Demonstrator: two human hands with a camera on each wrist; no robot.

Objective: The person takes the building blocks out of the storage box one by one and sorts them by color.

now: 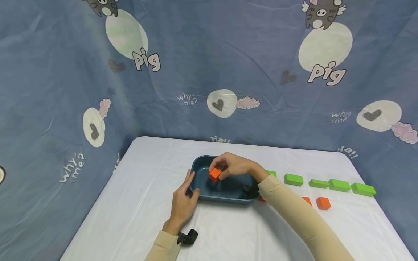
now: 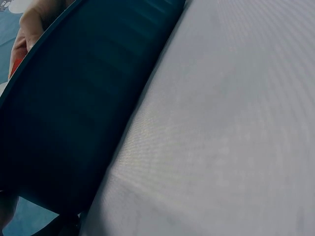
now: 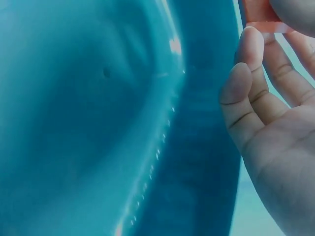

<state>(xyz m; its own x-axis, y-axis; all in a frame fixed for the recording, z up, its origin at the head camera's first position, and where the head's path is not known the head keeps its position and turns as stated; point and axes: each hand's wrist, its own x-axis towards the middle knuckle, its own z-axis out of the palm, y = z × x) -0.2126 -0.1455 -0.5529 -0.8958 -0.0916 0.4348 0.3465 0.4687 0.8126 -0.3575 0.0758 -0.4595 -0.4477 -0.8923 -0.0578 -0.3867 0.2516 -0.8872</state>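
Note:
Over the left part of a dark blue tray (image 1: 225, 200), my right hand (image 1: 236, 165) pinches an orange cube (image 1: 214, 174) between thumb and fingertips. The right wrist view shows the same hand (image 3: 280, 128) from the palm side, with part of the cube (image 3: 260, 11) at the top edge. My left hand (image 1: 183, 203) rests against the tray's front left corner, fingers along the left side and thumb at the front. Up close in the left wrist view is the tray's outer wall (image 2: 74, 108); most of the left hand is outside that view.
Several green blocks (image 1: 339, 185) lie in a row on the white tabletop (image 1: 130, 203), right of the tray. In front of them sit orange cubes (image 1: 323, 203), some partly behind the right forearm. A patterned blue cloth (image 1: 183, 123) hangs behind the table.

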